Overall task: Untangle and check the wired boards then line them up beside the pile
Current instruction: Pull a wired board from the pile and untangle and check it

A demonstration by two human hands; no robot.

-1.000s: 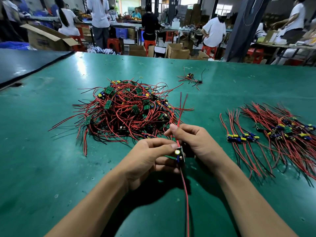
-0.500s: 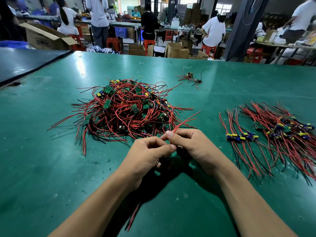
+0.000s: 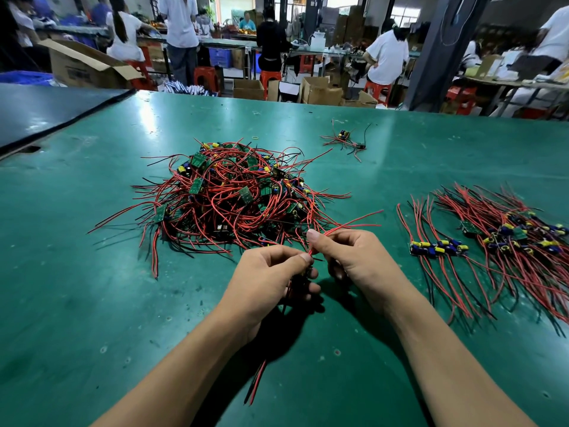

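Two hands work at the near middle of the green surface (image 3: 92, 303), close together, just in front of the pile. The left hand (image 3: 271, 272) is curled round one held wired board (image 3: 310, 250), whose dark body is mostly hidden between the fingers. The right hand (image 3: 354, 260) pinches that board's thin red leads (image 3: 354, 221) between thumb and forefinger; two of them fan out up and to the right. One tail of red and black wire (image 3: 257, 379) hangs out beneath the left wrist, above the surface.

There are three groups of boards on the surface. One big pile (image 3: 234, 198) is a loose mound of looping red and black wire with small flat green rectangular boards and stubby yellow and blue cylinders showing through, too many to count. One combed-out row (image 3: 492, 241) lies to the right, well apart from the pile, its wires running roughly parallel toward the near edge. One small stray cluster (image 3: 345, 140) sits farther back. A single thin yellow ring (image 3: 255, 138) lies just behind the pile.

The surface is smooth, slightly glossy and scuffed with pale specks.
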